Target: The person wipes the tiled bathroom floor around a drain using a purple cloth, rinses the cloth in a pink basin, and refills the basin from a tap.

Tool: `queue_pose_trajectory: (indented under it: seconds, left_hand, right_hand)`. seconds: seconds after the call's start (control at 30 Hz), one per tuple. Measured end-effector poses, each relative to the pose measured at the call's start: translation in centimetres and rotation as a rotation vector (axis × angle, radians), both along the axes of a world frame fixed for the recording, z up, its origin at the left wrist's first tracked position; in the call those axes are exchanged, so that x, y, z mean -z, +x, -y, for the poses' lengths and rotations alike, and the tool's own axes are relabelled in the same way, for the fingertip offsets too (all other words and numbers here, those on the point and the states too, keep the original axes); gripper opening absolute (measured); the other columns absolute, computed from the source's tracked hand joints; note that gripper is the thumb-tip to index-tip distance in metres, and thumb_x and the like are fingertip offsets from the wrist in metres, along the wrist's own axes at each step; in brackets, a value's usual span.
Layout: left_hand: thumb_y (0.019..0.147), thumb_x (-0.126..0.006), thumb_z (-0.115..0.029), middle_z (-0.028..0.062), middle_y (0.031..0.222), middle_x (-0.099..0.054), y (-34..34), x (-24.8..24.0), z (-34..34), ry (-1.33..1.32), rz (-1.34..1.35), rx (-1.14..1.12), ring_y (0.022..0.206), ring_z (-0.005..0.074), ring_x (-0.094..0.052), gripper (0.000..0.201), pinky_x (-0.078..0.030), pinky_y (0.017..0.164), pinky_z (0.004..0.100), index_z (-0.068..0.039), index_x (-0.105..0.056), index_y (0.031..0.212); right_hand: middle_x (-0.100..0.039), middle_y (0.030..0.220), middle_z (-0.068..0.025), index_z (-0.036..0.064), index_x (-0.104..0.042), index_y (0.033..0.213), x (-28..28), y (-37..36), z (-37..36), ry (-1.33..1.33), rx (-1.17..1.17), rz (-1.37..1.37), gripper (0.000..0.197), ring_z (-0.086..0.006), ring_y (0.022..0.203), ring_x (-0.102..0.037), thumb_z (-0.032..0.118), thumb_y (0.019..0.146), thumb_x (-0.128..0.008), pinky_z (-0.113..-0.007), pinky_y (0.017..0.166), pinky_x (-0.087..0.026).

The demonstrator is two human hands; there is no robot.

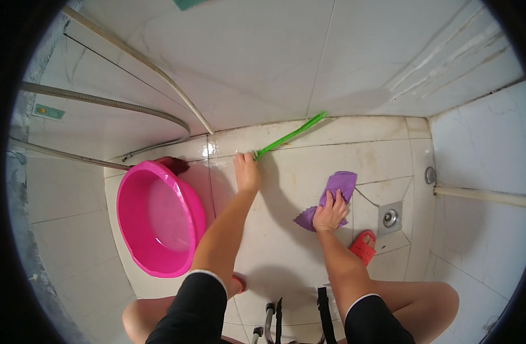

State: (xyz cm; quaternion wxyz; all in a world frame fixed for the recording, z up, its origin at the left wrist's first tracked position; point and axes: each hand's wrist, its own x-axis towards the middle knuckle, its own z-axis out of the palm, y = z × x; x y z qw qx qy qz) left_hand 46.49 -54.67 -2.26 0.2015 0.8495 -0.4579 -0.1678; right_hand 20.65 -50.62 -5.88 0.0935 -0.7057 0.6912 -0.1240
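My left hand (247, 173) reaches to the floor by the far wall, its fingers closed at the near end of a slim green stick (290, 136). A small whitish part shows at that end; the rest there is hidden by the fingers. The stick's far tip leans toward the wall's foot. To the right, my right hand (330, 214) presses a crumpled purple cloth (342, 182) onto the tiles, fingers bent over it. Cloth shows beyond the fingertips and to both sides of the hand.
A pink basin (199, 221) with cloudy water stands at left, a dark red object (174, 165) behind it. Hoses (154, 109) hang at the left wall. A metal floor drain (390, 217) lies right of the cloth, near my red slipper (363, 246). Metal legs (269, 324) show below.
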Motion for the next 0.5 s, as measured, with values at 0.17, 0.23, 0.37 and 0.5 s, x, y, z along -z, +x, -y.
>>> queue_pose_trajectory:
  seconds: [0.17, 0.23, 0.37, 0.5]
  left_hand:
    - [0.078, -0.049, 0.005, 0.0270, 0.118, -0.041, -1.9, 1.1, -11.0, -0.133, -0.042, -0.031, 0.108, 0.0433, -0.041, 0.022, -0.038, 0.090, 0.0444, 0.004, -0.045, 0.100]
    - [0.078, -0.047, 0.006, 0.0277, 0.119, -0.040, -1.4, 2.5, -16.3, -0.155, -0.037, -0.026, 0.109, 0.0439, -0.041, 0.023, -0.038, 0.091, 0.0444, 0.003, -0.044, 0.101]
    - [0.075, -0.042, 0.006, 0.0254, 0.117, -0.039, -2.1, 2.1, -18.1, -0.172, -0.053, -0.087, 0.110, 0.0429, -0.040, 0.024, -0.034, 0.095, 0.0446, 0.001, -0.042, 0.099]
    - [0.075, -0.051, -0.005, 0.0261, 0.127, -0.034, -3.0, 1.0, -13.2, -0.226, 0.010, -0.197, 0.116, 0.0424, -0.036, 0.036, -0.030, 0.099, 0.0458, -0.002, -0.044, 0.110]
  right_hand:
    - [-0.037, 0.135, -0.0091, 0.0165, -0.050, 0.119, -0.2, -0.3, 0.1, 0.010, -0.007, -0.011, 0.053, -0.0298, 0.119, -0.037, 0.014, 0.067, -0.063, -0.045, 0.097, -0.027]
    - [-0.037, 0.135, -0.0093, 0.0164, -0.050, 0.119, -0.2, -0.1, 0.1, 0.021, -0.014, 0.003, 0.053, -0.0299, 0.119, -0.036, 0.014, 0.067, -0.063, -0.045, 0.097, -0.027]
    - [-0.036, 0.136, -0.0098, 0.0162, -0.049, 0.120, -0.6, -0.3, 0.3, 0.090, -0.024, -0.004, 0.055, -0.0299, 0.120, -0.035, 0.013, 0.067, -0.065, -0.046, 0.097, -0.027]
    - [-0.035, 0.136, -0.0101, 0.0158, -0.048, 0.120, -0.4, 0.0, 0.1, 0.069, -0.029, 0.012, 0.058, -0.0304, 0.120, -0.035, 0.012, 0.066, -0.068, -0.046, 0.097, -0.027]
